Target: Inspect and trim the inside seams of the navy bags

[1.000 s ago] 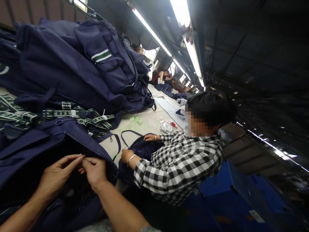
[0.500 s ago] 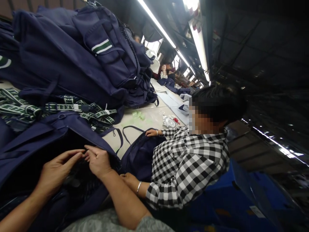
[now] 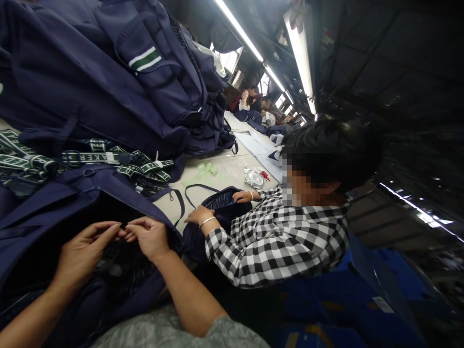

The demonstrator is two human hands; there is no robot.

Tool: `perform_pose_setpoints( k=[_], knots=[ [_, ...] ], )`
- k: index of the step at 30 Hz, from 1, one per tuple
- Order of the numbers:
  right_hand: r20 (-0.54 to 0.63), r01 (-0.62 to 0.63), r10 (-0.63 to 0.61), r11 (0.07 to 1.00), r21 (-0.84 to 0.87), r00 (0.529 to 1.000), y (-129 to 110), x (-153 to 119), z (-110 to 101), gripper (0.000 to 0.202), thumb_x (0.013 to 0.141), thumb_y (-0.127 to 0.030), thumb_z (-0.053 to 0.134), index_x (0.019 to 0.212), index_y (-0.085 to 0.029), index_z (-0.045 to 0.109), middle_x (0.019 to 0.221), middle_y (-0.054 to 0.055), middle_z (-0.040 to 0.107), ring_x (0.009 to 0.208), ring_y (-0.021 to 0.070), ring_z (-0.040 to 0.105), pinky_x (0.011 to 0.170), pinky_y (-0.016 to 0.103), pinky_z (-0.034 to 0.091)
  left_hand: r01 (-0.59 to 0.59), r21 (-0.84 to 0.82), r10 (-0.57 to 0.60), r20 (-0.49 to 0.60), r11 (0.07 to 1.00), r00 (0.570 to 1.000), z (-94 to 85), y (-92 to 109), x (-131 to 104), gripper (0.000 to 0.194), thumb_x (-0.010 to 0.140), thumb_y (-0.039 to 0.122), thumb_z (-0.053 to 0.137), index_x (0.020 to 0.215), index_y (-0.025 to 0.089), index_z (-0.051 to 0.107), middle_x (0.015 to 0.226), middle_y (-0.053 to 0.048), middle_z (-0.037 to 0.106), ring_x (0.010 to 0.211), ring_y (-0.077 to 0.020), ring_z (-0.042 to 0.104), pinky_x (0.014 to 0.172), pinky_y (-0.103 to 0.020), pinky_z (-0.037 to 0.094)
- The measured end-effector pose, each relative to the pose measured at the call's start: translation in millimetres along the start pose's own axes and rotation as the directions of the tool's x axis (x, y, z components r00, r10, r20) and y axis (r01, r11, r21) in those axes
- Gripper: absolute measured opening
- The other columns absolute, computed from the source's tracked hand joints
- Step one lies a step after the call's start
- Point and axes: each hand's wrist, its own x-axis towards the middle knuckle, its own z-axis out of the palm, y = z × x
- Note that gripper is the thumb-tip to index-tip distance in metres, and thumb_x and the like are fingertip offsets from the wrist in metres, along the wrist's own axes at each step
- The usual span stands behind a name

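Both hands pinch something tiny at the mouth of a navy bag.

The left hand [image 3: 81, 256] and right hand [image 3: 147, 238] meet fingertip to fingertip over the open navy bag [image 3: 72, 193]; the pinched bit is too small to identify. Stacked backpacks [image 3: 108, 82] and green straps [image 3: 90, 162] crowd behind; a co-worker's checked sleeve [image 3: 253, 241] presses close on the right.

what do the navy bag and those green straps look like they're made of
The navy bag under the left hand and right hand looks like woven synthetic cloth, matte, folding softly with a faint sheen. The green straps look like flat woven webbing: white letters and pale edges run along their length.
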Motion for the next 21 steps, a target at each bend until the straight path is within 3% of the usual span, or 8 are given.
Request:
perform_pose_setpoints(
  k=[3, 8, 14, 18, 21],
  knots=[
    [0.013, 0.000, -0.002, 0.992, 0.126, 1.000, -2.5, -1.5, -1.6, 0.012, 0.075, -0.009, 0.065, 0.077, -0.016, 0.075, 0.061, -0.002, 0.063, 0.053, 0.0073, 0.056, 0.055, 0.015, 0.048, 0.072, -0.102, -0.070, 0.030, 0.992, 0.997, -2.2, -12.4, 10.6, 0.066, 0.037, 0.055, 0.081, 0.089, 0.016, 0.068, 0.083, -0.003, 0.068, 0.079, -0.0123, 0.061, 0.066, -0.010, 0.048],
    [0.013, 0.112, -0.111, 0.987, -0.115, 0.994, -4.7, -5.7, -4.3, 0.018, 0.082, -0.016, 0.063, 0.091, -0.017, 0.079, 0.067, 0.001, 0.068, 0.058, 0.0106, 0.059, 0.061, 0.019, 0.050, 0.227, -0.247, -0.213, 0.082, 0.942, 0.974, -1.5, -12.6, 13.8, 0.066, 0.027, 0.039, 0.086, 0.086, 0.015, 0.067, 0.085, -0.003, 0.066, 0.078, -0.0117, 0.060, 0.065, -0.009, 0.050],
    [0.067, 0.280, -0.276, 0.874, -0.397, 0.959, -17.3, -13.5, -6.7, 0.017, 0.085, -0.020, 0.065, 0.094, -0.019, 0.079, 0.091, 0.003, 0.076, 0.087, 0.0158, 0.070, 0.087, 0.024, 0.054, 0.294, -0.294, -0.277, 0.099, 0.909, 0.956, -2.8, -9.2, 11.8, 0.063, 0.025, 0.031, 0.089, 0.083, 0.014, 0.070, 0.084, -0.004, 0.067, 0.076, -0.0117, 0.060, 0.061, -0.009, 0.051],
    [0.078, 0.306, -0.305, 0.834, -0.460, 0.949, -18.1, -13.7, -6.2, 0.016, 0.085, -0.019, 0.065, 0.092, -0.018, 0.079, 0.089, 0.004, 0.076, 0.087, 0.0162, 0.070, 0.087, 0.024, 0.054, 0.299, -0.291, -0.286, 0.086, 0.909, 0.954, -3.2, -12.1, 13.1, 0.058, 0.029, 0.029, 0.088, 0.083, 0.014, 0.071, 0.087, -0.005, 0.068, 0.077, -0.0121, 0.061, 0.060, -0.009, 0.050],
    [0.081, 0.320, -0.318, 0.836, -0.446, 0.944, -14.6, -12.3, -5.9, 0.015, 0.085, -0.018, 0.065, 0.090, -0.017, 0.079, 0.087, 0.005, 0.076, 0.086, 0.0165, 0.070, 0.087, 0.025, 0.054, 0.271, -0.263, -0.254, 0.096, 0.926, 0.962, -3.4, -17.8, 14.0, 0.044, 0.045, 0.031, 0.085, 0.084, 0.015, 0.072, 0.088, -0.003, 0.070, 0.077, -0.0116, 0.062, 0.061, -0.009, 0.049]
  ],
)
